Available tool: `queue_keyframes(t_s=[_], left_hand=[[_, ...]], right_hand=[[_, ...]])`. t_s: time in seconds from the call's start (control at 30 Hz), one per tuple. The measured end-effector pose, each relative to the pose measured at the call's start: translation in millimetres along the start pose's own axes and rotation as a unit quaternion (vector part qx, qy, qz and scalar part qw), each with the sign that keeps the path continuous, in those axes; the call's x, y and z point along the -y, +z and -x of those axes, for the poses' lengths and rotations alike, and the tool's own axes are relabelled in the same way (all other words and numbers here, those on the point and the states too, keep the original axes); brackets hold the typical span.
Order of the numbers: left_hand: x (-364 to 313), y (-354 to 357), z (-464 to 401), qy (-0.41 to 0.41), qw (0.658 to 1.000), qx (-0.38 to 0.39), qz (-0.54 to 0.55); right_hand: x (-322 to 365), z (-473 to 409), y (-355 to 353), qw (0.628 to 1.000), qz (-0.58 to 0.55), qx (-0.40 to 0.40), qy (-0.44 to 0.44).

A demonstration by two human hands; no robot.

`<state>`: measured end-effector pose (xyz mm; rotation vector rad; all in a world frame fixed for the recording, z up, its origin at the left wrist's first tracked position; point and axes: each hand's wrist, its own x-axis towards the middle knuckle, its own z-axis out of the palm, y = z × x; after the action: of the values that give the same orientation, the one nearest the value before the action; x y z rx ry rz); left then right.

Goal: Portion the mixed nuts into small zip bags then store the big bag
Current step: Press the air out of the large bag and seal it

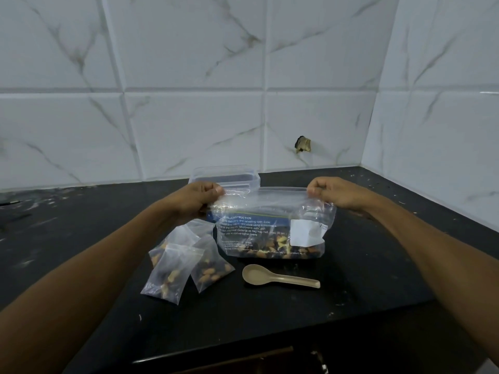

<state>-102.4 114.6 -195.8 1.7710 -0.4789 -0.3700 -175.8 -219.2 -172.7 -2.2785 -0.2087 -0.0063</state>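
The clear plastic lidless box (225, 177) at twelve o'clock is half hidden behind the left hand (195, 198) and the big clear zip bag of mixed nuts (270, 225). The bag's small white print is too fine to read in full. Of the small clear zip bags (186, 261), the rear ones are overlapped. The black stone worktop (283, 319) is cut off at nine and three o'clock. The dark drawer front (216, 360) at six o'clock is cropped.
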Motion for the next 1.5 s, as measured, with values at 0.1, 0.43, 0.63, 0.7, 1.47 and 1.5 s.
queue_keyframes(t_s=[0.1, 0.43, 0.63, 0.7, 1.47, 1.5], left_hand=[[5, 3, -5, -0.011, 0.999, -0.048, 0.017], [-2, 17, 0, -0.077, 0.993, -0.070, -0.064], [-3, 18, 6, -0.087, 0.985, -0.075, -0.126], [-4, 18, 7, -0.083, 0.981, -0.084, -0.152], [-17, 43, 21, 0.072, 0.840, 0.073, -0.532], [-17, 39, 18, 0.076, 0.849, 0.081, -0.516]], right_hand=[[-2, -2, 0, 0.999, -0.029, -0.017, 0.014], [4, -5, 9, 0.957, 0.282, 0.039, -0.048], [29, 15, 21, 0.930, 0.349, 0.101, -0.066], [32, 23, 24, 0.898, 0.420, 0.074, -0.106], [8, 12, 40, 0.910, 0.380, 0.161, 0.032], [8, 9, 37, 0.911, 0.382, 0.154, 0.027]])
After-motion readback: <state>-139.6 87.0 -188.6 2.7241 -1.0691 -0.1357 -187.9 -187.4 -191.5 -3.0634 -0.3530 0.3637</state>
